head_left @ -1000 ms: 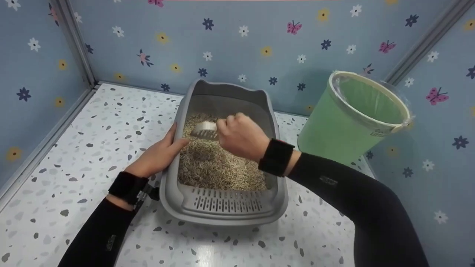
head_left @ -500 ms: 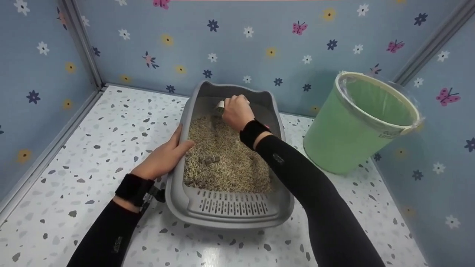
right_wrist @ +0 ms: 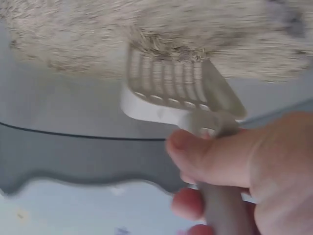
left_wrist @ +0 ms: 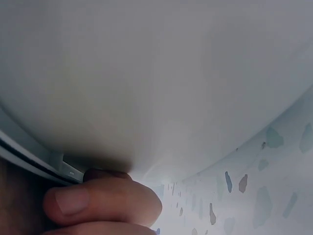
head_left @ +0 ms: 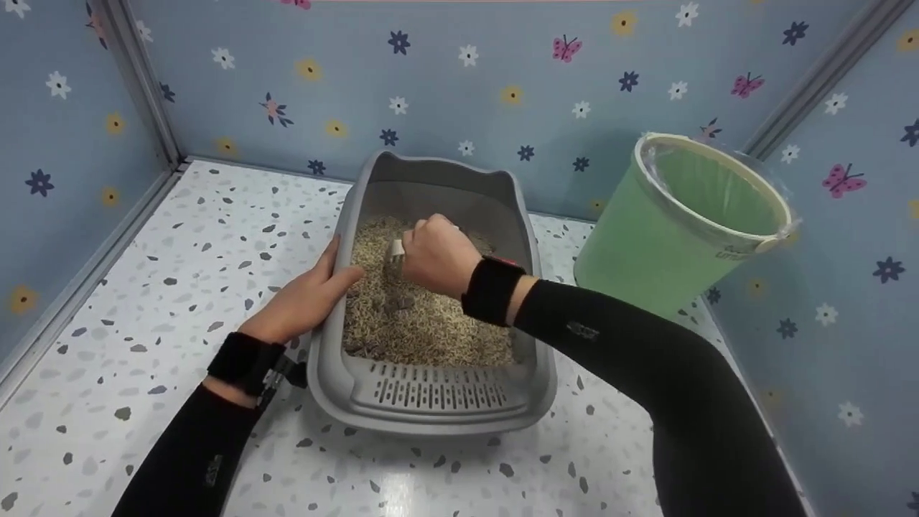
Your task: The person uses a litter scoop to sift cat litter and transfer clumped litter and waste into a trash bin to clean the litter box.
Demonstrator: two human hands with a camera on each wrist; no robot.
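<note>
Two hands: bare, with black wristbands [head_left: 495, 291] and black sleeves [head_left: 610, 323] on both arms.
Left hand [head_left: 305, 301]: grips the left rim of the litter box, thumb over the edge, fingers folded against the outer wall.
Right hand [head_left: 441, 258]: closed firmly around the scoop's handle [right_wrist: 222, 208], thumb near its neck, above the litter.
Litter scoop [right_wrist: 146, 110]: off-white and slotted, inside the box toward its left edge, about midway between the litter's far and near edges. Its tip touches the litter, with some pellets at the slots; the right wrist view is slightly blurred.
Litter box [head_left: 438, 424]: gray, standing on the surface with its high far end by the back edge and a slotted step [head_left: 438, 388] at its near end.
Pellet litter [head_left: 431, 334]: tan and loose, covering the box's floor, with a dark clump [head_left: 403, 303] left of center.
Waste bin [head_left: 639, 251]: pale green, cream-rimmed, lined with clear plastic, near the surface's back right corner, apart from the box.
Surface [head_left: 172, 287]: white with gray flecks.
Wall panels [head_left: 344, 43]: blue, printed with flowers and butterflies, along the back, left and right edges.
</note>
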